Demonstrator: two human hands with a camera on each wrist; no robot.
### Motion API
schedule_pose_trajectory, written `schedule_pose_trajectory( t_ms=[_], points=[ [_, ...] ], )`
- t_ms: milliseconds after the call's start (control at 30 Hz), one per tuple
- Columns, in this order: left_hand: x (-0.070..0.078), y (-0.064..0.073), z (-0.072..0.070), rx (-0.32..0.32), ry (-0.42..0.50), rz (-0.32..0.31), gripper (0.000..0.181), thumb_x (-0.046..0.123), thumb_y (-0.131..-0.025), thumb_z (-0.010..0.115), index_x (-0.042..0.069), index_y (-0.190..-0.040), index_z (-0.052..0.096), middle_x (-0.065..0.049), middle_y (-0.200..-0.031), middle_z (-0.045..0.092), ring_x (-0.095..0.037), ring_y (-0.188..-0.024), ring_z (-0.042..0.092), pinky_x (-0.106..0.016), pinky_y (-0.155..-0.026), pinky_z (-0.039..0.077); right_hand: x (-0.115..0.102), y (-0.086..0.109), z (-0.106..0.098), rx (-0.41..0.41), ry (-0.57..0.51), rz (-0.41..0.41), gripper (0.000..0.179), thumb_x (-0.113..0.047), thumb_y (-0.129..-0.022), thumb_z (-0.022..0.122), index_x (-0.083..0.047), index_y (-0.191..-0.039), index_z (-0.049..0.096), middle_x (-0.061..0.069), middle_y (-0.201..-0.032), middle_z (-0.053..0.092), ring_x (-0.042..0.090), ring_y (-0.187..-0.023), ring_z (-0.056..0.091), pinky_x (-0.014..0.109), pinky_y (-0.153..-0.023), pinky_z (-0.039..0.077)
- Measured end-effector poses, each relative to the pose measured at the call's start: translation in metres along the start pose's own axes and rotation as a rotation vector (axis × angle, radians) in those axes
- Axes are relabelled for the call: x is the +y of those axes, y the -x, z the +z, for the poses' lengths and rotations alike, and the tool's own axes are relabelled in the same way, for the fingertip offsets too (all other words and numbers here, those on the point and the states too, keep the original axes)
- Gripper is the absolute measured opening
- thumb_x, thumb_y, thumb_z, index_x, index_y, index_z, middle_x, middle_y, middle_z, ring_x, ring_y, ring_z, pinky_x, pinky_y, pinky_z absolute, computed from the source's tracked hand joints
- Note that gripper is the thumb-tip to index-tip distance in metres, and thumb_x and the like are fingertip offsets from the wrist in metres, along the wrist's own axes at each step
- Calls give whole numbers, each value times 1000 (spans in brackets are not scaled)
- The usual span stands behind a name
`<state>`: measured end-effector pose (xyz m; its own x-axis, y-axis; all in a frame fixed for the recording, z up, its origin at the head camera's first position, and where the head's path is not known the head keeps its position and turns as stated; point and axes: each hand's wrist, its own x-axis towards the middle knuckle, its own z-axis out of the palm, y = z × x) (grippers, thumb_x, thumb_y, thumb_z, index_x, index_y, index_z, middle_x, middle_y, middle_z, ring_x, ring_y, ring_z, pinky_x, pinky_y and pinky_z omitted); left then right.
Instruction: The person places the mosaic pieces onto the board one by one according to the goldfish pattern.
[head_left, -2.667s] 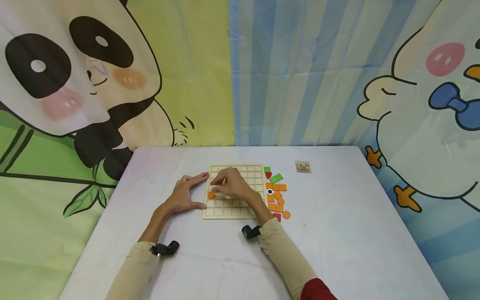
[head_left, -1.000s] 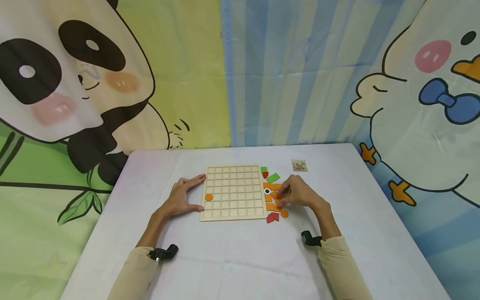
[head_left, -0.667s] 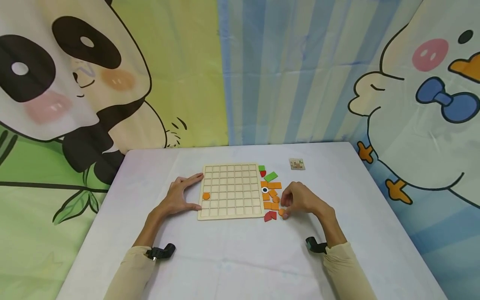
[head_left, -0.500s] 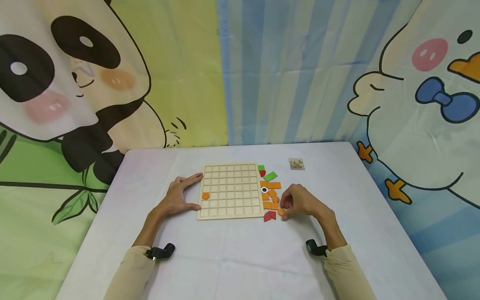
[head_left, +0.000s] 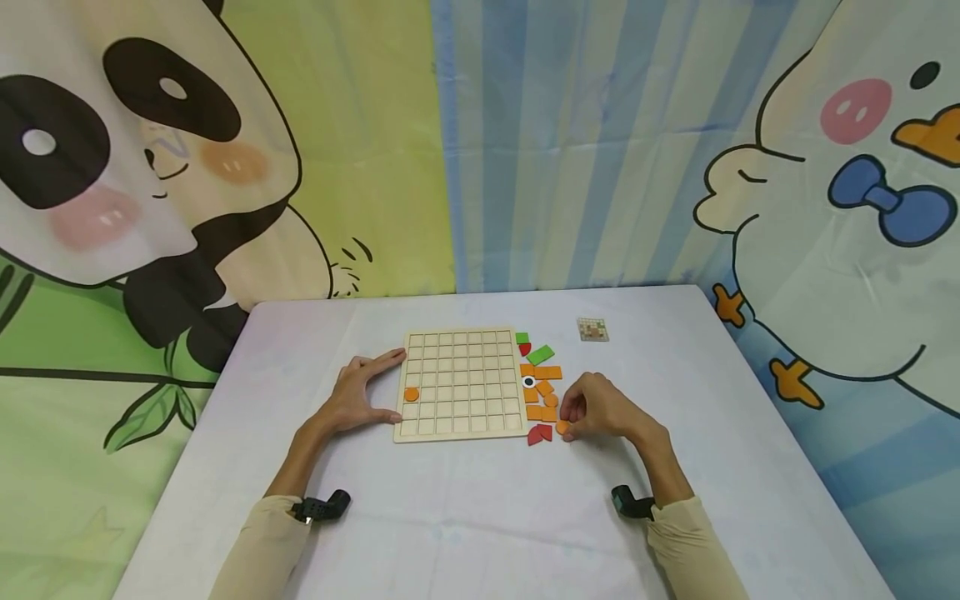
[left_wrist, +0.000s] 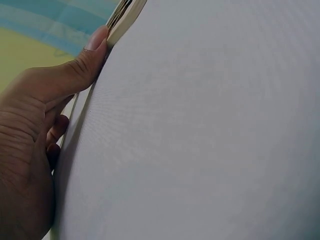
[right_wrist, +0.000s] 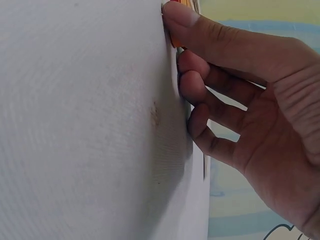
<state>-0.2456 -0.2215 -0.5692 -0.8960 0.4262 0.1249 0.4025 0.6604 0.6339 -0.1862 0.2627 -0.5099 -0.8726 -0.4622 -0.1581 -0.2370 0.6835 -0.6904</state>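
A square wooden grid board (head_left: 465,433) lies on the table, with one orange round piece (head_left: 412,394) in its leftmost column. My left hand (head_left: 358,396) rests against the board's left edge, thumb and fingers spread wide and fairly straight; the left wrist view shows the thumb (left_wrist: 85,62) on the board's rim. To the right of the board, my right hand (head_left: 600,407) has thumb and finger at another orange disc (head_left: 562,427), which it pinches on the tabletop. In the right wrist view the thumb (right_wrist: 200,32) partly hides an orange piece (right_wrist: 176,41), and the other fingers are curled.
Beside the board's right edge lie several orange pieces (head_left: 548,372), a black-and-white eye piece (head_left: 528,382), green pieces (head_left: 540,355) and red pieces (head_left: 534,435). A small patterned card (head_left: 593,330) lies farther back. Printed cloth hangs behind the white table (head_left: 450,533).
My right hand has left the orange disc on the board, moved right to the loose pieces, and come down to the nearest orange disc. The left hand has stayed at the board's edge.
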Motion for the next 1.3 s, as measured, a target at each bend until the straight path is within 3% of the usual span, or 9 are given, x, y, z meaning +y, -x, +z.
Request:
schedule_pose_trajectory(
  t_ms=[233, 467, 700, 1033, 1300],
  points=[
    [-2, 0, 3, 41, -12, 48, 119, 54, -62, 103, 19, -164, 52, -4, -174, 47, -22, -112, 45, -45, -93, 29, -2, 4, -6, 5, -9, 16, 21, -11, -78, 99, -9, -91, 83, 1, -77, 73, 16, -71, 62, 26, -67, 55],
    [0, 0, 0, 7, -3, 15, 120, 52, -62, 104, 20, -165, 51, -2, -175, 45, -25, -115, 46, -47, -97, 30, 0, 4, -8, 11, -27, 18, 21, -7, -80, 96, -10, -95, 83, 0, -82, 75, 16, -75, 63, 25, -71, 57],
    [0, 1, -1, 3, 4, 15, 120, 48, -61, 106, 20, -165, 51, -2, -175, 45, -24, -116, 46, -47, -97, 30, 3, 0, -6, 27, -21, -48, 24, -4, -80, 95, -6, -100, 84, 4, -89, 79, 12, -75, 64, 24, -71, 58],
    [-1, 1, 1, 6, 2, 14, 119, 51, -63, 104, 22, -165, 51, -1, -175, 44, -24, -118, 46, -47, -98, 31, -2, -1, -6, 91, -31, 8, 23, -5, -80, 96, -8, -100, 85, 3, -93, 79, 17, -79, 65, 23, -74, 58],
    [1, 1, 0, 15, -2, 29, 118, 50, -63, 104, 20, -164, 52, -4, -174, 46, -26, -119, 48, -48, -97, 31, -3, -9, 2, 162, 4, -49, 23, -7, -83, 95, -9, -104, 86, 1, -98, 80, 17, -86, 64, 24, -80, 56]
  ],
)
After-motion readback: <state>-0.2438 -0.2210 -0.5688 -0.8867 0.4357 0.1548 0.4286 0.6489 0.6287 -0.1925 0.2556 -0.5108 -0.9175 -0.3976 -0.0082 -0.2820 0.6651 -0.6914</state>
